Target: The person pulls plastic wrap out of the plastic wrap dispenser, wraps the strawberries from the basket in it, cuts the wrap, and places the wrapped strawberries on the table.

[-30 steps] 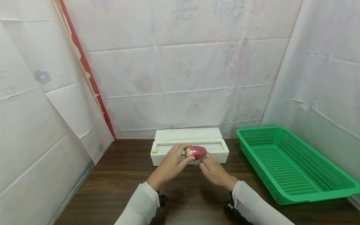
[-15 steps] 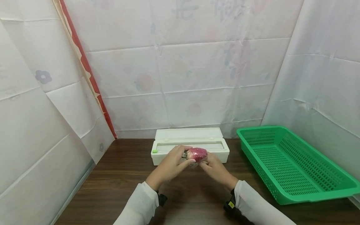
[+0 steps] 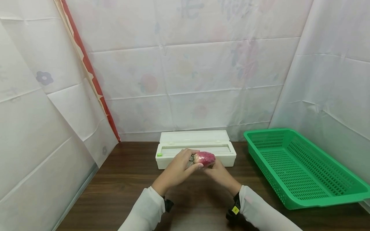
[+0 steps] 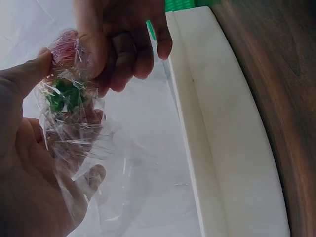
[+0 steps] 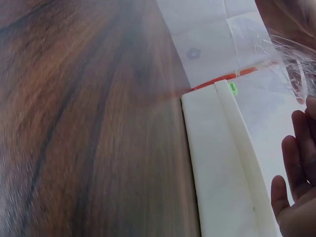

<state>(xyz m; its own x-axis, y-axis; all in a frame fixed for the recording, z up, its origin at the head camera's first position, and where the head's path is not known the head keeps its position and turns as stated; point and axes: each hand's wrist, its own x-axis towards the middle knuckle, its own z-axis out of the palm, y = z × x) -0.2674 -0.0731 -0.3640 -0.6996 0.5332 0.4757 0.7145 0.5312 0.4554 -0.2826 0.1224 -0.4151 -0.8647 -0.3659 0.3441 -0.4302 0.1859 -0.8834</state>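
Note:
Between both hands is an oblong pink-red fruit or vegetable point(image 3: 206, 158) with a pale, green-topped stem end, wrapped in clear cling film point(image 4: 74, 140). My left hand point(image 3: 180, 163) grips it around the stem end, thumb on the near side. At its right end my right hand point(image 3: 221, 175) pinches it, thumb against the wrapped skin and the other fingers loosely bent. Loose film hangs crumpled past the green top over the left palm in the left wrist view. Just behind the hands sits a white cling film dispenser point(image 3: 229, 160), lid raised, with a green slider point(image 3: 159, 155) at its left.
A green plastic basket point(image 3: 303, 179) stands on the right of the dark wooden table point(image 3: 124, 179). Pale printed sheeting point(image 3: 185, 70) encloses the back and both sides, with a red strip point(image 3: 95, 85) at the left corner.
The wrapped produce has shifted slightly right and its right end has turned a little. My right hand has moved further under that end; the left hand keeps its grip.

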